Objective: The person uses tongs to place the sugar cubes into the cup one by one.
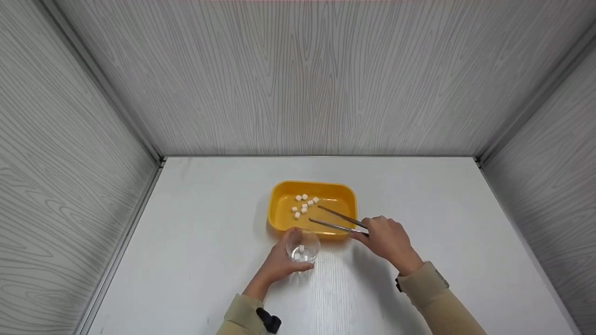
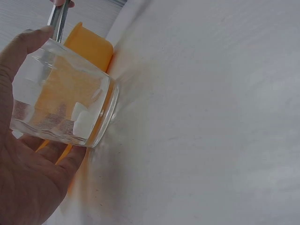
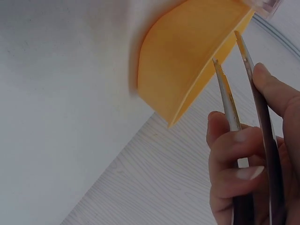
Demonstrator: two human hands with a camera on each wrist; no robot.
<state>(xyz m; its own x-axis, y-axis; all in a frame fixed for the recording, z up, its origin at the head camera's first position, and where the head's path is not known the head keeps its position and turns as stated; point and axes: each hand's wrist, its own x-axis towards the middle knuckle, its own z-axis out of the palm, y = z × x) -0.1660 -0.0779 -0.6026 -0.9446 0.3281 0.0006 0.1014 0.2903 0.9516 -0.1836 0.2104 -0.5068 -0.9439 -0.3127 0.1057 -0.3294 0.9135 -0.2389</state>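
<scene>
Near the front of a yellow tray [image 1: 335,196], my left hand [image 1: 277,264] grips a clear drinking glass [image 1: 310,238], fingers and thumb around its sides. A few white cubes [image 2: 83,121] lie at the bottom of the glass. At the tray's right side my right hand [image 1: 387,238] holds long metal tweezers [image 1: 343,216] between thumb and fingers. Their two tips stand apart over the tray with nothing between them, as the right wrist view also shows. Several small white cubes [image 1: 304,206] are scattered in the tray, mostly left of the tips.
The tray stands on a white table [image 1: 209,223] with grey wood-grain panels at the left, the back [image 1: 298,93] and the right. The glass overlaps the tray's front rim in the head view. Dark straps show at both sleeve cuffs [image 1: 269,320].
</scene>
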